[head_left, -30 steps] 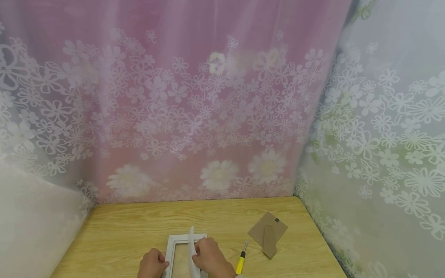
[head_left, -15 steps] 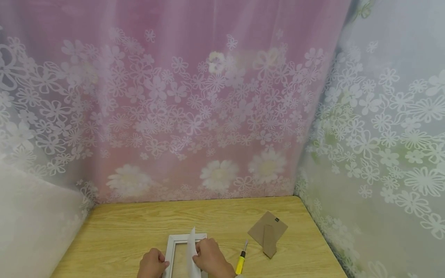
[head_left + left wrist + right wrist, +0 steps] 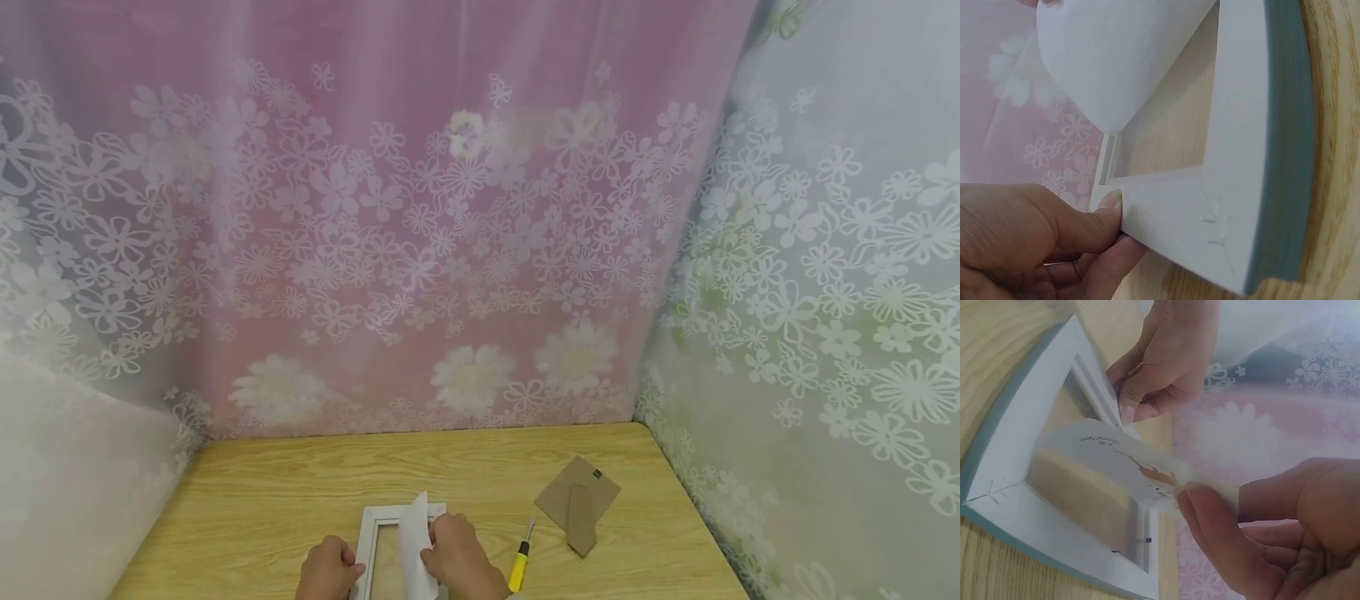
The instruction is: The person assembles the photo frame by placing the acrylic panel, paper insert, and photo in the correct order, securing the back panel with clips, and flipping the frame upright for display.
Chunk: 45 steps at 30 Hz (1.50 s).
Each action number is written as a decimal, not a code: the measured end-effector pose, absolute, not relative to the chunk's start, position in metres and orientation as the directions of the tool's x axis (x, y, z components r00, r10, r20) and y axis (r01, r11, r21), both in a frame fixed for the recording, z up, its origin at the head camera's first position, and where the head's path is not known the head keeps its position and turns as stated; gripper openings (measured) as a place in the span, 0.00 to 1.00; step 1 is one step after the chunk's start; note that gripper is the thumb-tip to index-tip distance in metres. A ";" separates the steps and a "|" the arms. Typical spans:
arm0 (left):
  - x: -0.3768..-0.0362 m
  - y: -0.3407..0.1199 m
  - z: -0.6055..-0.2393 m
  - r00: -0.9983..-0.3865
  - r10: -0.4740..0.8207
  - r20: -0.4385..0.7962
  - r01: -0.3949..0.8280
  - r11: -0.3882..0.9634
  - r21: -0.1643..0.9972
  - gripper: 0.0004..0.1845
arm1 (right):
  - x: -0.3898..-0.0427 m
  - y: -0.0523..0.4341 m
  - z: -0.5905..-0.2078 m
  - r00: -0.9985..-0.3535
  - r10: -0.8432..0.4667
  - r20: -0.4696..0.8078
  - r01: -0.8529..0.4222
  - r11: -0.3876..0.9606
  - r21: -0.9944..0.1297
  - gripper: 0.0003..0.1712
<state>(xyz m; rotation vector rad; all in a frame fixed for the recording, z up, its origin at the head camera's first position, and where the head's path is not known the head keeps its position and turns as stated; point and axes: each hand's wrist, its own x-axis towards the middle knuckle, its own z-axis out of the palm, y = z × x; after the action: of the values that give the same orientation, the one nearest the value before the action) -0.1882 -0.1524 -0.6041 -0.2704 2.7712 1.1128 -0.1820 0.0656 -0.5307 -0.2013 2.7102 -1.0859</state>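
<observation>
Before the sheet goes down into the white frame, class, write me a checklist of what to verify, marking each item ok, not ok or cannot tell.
1. Frame steadied: ok. The left hand grips the edge of the white frame, thumb on its face.
2. Sheet held: ok. The right hand pinches the paper sheet in its fingers.
3. Sheet lined up with the opening: not ok. It stands curved and tilted above the opening, only its lower part near the recess.
4. Frame flat on the wooden table: ok.
5. Backing board and yellow screwdriver out of the way: ok, both lie right of the frame.
6. Glass in the frame: cannot tell.
</observation>
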 end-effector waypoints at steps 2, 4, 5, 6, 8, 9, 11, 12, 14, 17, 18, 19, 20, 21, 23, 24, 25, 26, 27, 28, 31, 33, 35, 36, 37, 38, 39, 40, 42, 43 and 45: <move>-0.188 -0.152 -0.604 -0.976 -0.114 -0.187 -0.212 0.709 0.673 0.13 | -0.182 0.066 -0.533 -0.970 -0.198 -0.138 -0.049 0.721 -0.691 0.08; -0.188 -0.152 -0.604 -0.977 -0.115 -0.180 -0.207 0.709 0.674 0.13 | -0.183 0.067 -0.535 -0.974 -0.192 -0.122 -0.056 0.723 -0.688 0.08; -0.187 -0.152 -0.604 -0.978 -0.114 -0.176 -0.204 0.710 0.674 0.13 | -0.183 0.067 -0.536 -0.975 -0.188 -0.115 -0.058 0.722 -0.689 0.08; -0.188 -0.152 -0.604 -0.978 -0.114 -0.174 -0.203 0.711 0.674 0.13 | -0.183 0.067 -0.537 -0.977 -0.184 -0.108 -0.060 0.722 -0.690 0.09; -0.188 -0.153 -0.604 -0.979 -0.111 -0.174 -0.200 0.712 0.673 0.13 | -0.183 0.068 -0.538 -0.979 -0.175 -0.103 -0.058 0.725 -0.686 0.09; -0.188 -0.153 -0.605 -0.977 -0.112 -0.179 -0.205 0.711 0.672 0.13 | -0.183 0.068 -0.539 -0.980 -0.172 -0.104 -0.055 0.728 -0.684 0.08; -0.188 -0.153 -0.605 -0.977 -0.113 -0.184 -0.208 0.711 0.671 0.13 | -0.183 0.069 -0.540 -0.981 -0.164 -0.106 -0.050 0.734 -0.677 0.08; -0.188 -0.153 -0.605 -0.976 -0.114 -0.187 -0.212 0.711 0.671 0.13 | -0.183 0.069 -0.540 -0.981 -0.162 -0.107 -0.048 0.739 -0.672 0.08; -0.188 -0.153 -0.605 -0.975 -0.115 -0.188 -0.213 0.713 0.668 0.13 | -0.183 0.069 -0.540 -0.982 -0.159 -0.106 -0.049 0.747 -0.663 0.07; -0.188 -0.153 -0.605 -0.975 -0.115 -0.188 -0.212 0.717 0.664 0.13 | -0.183 0.069 -0.540 -0.981 -0.160 -0.106 -0.052 0.757 -0.652 0.07; -0.188 -0.153 -0.605 -0.976 -0.113 -0.186 -0.209 0.719 0.662 0.13 | -0.183 0.069 -0.539 -0.981 -0.159 -0.113 -0.048 0.757 -0.652 0.06; -0.188 -0.153 -0.605 -0.977 -0.112 -0.181 -0.206 0.722 0.661 0.13 | -0.183 0.069 -0.539 -0.981 -0.159 -0.114 -0.048 0.760 -0.648 0.06; -0.187 -0.153 -0.605 -0.978 -0.110 -0.176 -0.200 0.725 0.659 0.13 | -0.182 0.069 -0.539 -0.980 -0.158 -0.120 -0.044 0.763 -0.645 0.06; -0.187 -0.153 -0.605 -0.979 -0.112 -0.173 -0.200 0.726 0.658 0.13 | -0.182 0.069 -0.539 -0.980 -0.157 -0.123 -0.042 0.765 -0.642 0.06; -0.187 -0.153 -0.606 -0.980 -0.112 -0.166 -0.195 0.727 0.658 0.13 | -0.183 0.069 -0.539 -0.979 -0.152 -0.134 -0.032 0.769 -0.639 0.05; -0.187 -0.153 -0.605 -0.979 -0.114 -0.169 -0.198 0.725 0.659 0.13 | -0.183 0.069 -0.539 -0.979 -0.147 -0.143 -0.023 0.771 -0.636 0.05; -0.187 -0.153 -0.606 -0.980 -0.114 -0.165 -0.196 0.726 0.659 0.13 | -0.183 0.069 -0.538 -0.978 -0.142 -0.150 -0.015 0.773 -0.635 0.06; -0.187 -0.153 -0.606 -0.980 -0.113 -0.163 -0.194 0.726 0.660 0.13 | -0.183 0.068 -0.538 -0.978 -0.137 -0.158 -0.006 0.773 -0.634 0.06; -0.187 -0.153 -0.605 -0.980 -0.112 -0.163 -0.193 0.725 0.661 0.13 | -0.183 0.068 -0.538 -0.977 -0.131 -0.166 0.003 0.774 -0.633 0.06; -0.187 -0.153 -0.605 -0.981 -0.112 -0.161 -0.191 0.725 0.662 0.13 | -0.183 0.068 -0.538 -0.977 -0.125 -0.175 0.014 0.775 -0.632 0.06; -0.187 -0.154 -0.605 -0.983 -0.112 -0.147 -0.181 0.727 0.662 0.13 | -0.183 0.068 -0.538 -0.977 -0.110 -0.185 0.029 0.784 -0.620 0.06; -0.187 -0.154 -0.606 -0.984 -0.111 -0.142 -0.178 0.726 0.664 0.13 | -0.183 0.068 -0.539 -0.977 -0.107 -0.184 0.029 0.788 -0.615 0.06; -0.186 -0.154 -0.606 -0.984 -0.114 -0.135 -0.175 0.726 0.665 0.13 | -0.184 0.069 -0.539 -0.978 -0.110 -0.176 0.020 0.793 -0.609 0.06; -0.186 -0.154 -0.606 -0.985 -0.114 -0.133 -0.174 0.726 0.665 0.13 | -0.184 0.069 -0.539 -0.978 -0.112 -0.174 0.018 0.792 -0.610 0.06; -0.186 -0.154 -0.606 -0.985 -0.115 -0.128 -0.172 0.727 0.665 0.13 | -0.184 0.069 -0.539 -0.978 -0.114 -0.173 0.016 0.790 -0.613 0.06; -0.186 -0.153 -0.606 -0.985 -0.118 -0.126 -0.172 0.727 0.664 0.13 | -0.185 0.069 -0.539 -0.979 -0.117 -0.168 0.011 0.790 -0.613 0.06; -0.185 -0.153 -0.605 -0.985 -0.119 -0.124 -0.171 0.728 0.664 0.13 | -0.184 0.069 -0.539 -0.980 -0.118 -0.163 0.005 0.793 -0.609 0.06; -0.185 -0.153 -0.605 -0.985 -0.119 -0.124 -0.172 0.728 0.664 0.13 | -0.184 0.069 -0.539 -0.979 -0.118 -0.166 0.006 0.796 -0.605 0.06; -0.185 -0.153 -0.604 -0.985 -0.118 -0.122 -0.170 0.728 0.664 0.13 | -0.183 0.070 -0.540 -0.980 -0.120 -0.157 -0.002 0.801 -0.599 0.07; -0.184 -0.153 -0.604 -0.986 -0.118 -0.121 -0.169 0.727 0.665 0.13 | -0.183 0.070 -0.540 -0.980 -0.119 -0.157 -0.003 0.804 -0.595 0.07; -0.184 -0.153 -0.604 -0.986 -0.115 -0.118 -0.165 0.726 0.667 0.13 | -0.183 0.069 -0.540 -0.980 -0.112 -0.166 0.007 0.810 -0.586 0.07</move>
<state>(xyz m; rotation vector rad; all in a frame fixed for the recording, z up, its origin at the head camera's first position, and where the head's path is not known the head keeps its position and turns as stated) -0.1843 -0.1527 -0.6035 -0.2313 2.8546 1.1137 -0.1830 0.0692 -0.5395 -0.0822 2.8033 -0.9084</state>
